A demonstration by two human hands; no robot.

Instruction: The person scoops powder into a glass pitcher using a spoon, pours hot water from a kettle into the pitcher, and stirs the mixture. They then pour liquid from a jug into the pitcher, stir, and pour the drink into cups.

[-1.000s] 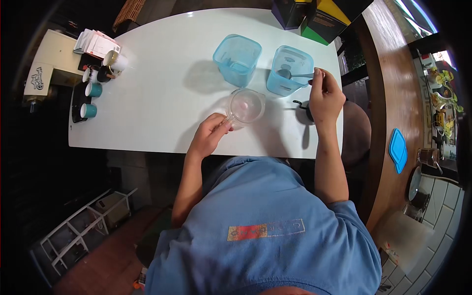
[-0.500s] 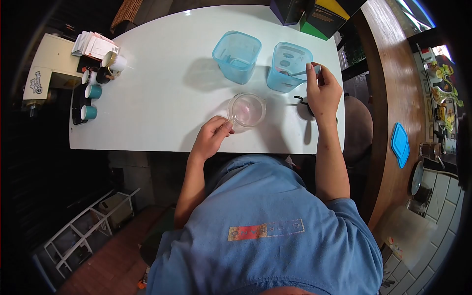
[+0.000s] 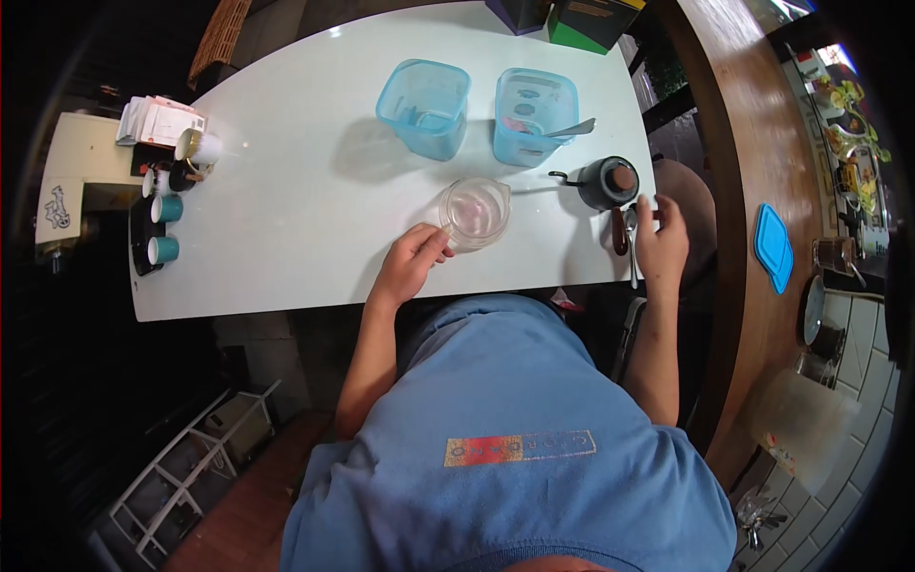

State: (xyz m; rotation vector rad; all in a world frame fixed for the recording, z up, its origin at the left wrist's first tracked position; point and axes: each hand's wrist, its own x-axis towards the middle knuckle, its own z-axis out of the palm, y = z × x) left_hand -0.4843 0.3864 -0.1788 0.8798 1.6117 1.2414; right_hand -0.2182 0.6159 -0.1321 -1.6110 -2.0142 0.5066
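My left hand (image 3: 412, 262) is closed on the handle of a clear glass jug (image 3: 477, 212), which stands upright on the white table with a little pinkish content at its bottom. At the right edge of the table my right hand (image 3: 662, 238) is held with fingers apart and nothing in them. Close beside it lie a metal spoon (image 3: 632, 250) and a small black gooseneck kettle (image 3: 608, 183) with a brown lid knob and handle. A translucent blue tub (image 3: 534, 148) farther back has a grey-handled utensil (image 3: 572, 129) leaning in it; its lower end is unclear.
Another translucent blue tub (image 3: 424, 110) stands to the left on the white table (image 3: 286, 191). Teal cups (image 3: 166, 209) and papers are at the far left. Dark boxes (image 3: 586, 24) stand at the back. A blue lid (image 3: 772, 248) lies on the wooden counter (image 3: 710, 400) at right.
My right hand has let go of the utensil in the right tub and moved down toward the spoon and kettle. My left hand stays on the jug. The view has shifted slightly.
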